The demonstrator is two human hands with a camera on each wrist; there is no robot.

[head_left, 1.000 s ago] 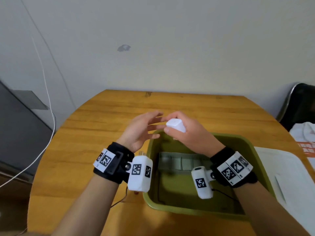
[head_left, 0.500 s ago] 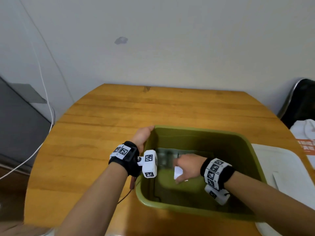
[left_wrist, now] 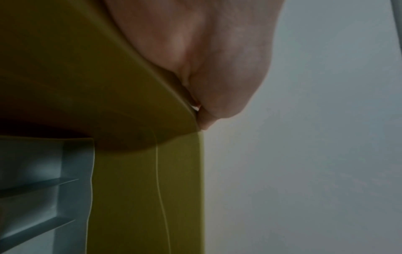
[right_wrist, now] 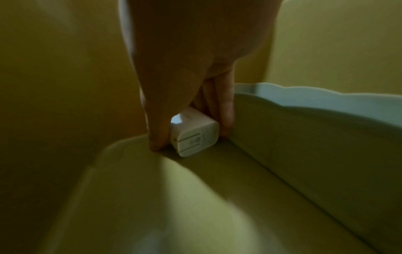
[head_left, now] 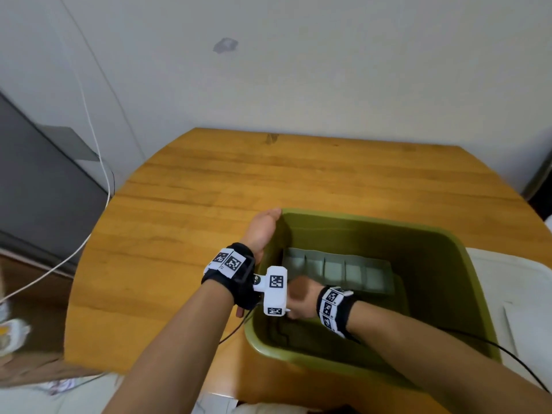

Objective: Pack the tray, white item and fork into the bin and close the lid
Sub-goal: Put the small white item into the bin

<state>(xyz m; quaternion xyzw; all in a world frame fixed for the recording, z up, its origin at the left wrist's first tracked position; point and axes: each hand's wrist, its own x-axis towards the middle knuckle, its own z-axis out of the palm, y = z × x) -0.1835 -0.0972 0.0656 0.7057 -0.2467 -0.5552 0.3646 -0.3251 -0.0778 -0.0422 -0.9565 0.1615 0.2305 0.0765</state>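
Note:
An olive green bin [head_left: 433, 234] stands on the wooden table. A grey-green compartment tray [head_left: 337, 271] stands on edge inside it, against the far wall, and also shows as tray [left_wrist: 43, 189] and tray [right_wrist: 304, 137]. My right hand [head_left: 301, 297] is down in the bin's near left part. Its thumb [right_wrist: 156, 134] and fingers [right_wrist: 224, 120] pinch the white item [right_wrist: 193, 135], a small cube, on the bin floor [right_wrist: 152, 206] beside the tray. My left hand [head_left: 265, 228] holds the bin's left rim [left_wrist: 152, 86]. No fork is in view.
The bin's white lid [head_left: 507, 294] lies flat on the table right of the bin. The table [head_left: 209, 204] ends near a wall behind. A dark cabinet [head_left: 44, 189] and a white cable [head_left: 98, 162] are at the left.
My right hand has gone from above the bin down into it with the white item, then toward the near left wall. My left hand dropped onto the bin's left rim.

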